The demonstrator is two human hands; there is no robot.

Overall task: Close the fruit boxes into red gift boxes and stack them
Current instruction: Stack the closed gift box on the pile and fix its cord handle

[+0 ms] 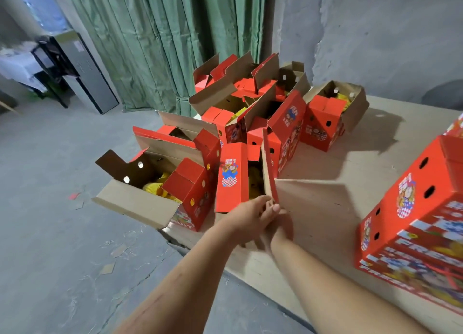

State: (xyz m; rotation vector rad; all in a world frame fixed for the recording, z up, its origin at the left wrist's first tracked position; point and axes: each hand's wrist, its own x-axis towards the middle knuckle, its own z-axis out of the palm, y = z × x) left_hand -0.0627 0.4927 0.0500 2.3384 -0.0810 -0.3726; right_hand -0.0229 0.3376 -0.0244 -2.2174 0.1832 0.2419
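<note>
Both hands are meeting at the near end of the open red fruit box (231, 180) on the desk (325, 208). The left hand (246, 219) and right hand (278, 221) fingers are pinching its tall right flap (269, 168), which is standing up just above them, its long side running away from the person

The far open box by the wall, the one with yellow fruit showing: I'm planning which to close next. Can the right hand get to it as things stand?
Probably not without stepping along the table. The far box sits behind other open boxes with raised flaps, and the right hand is down at the nearest box's flap, beside the left hand.
</note>
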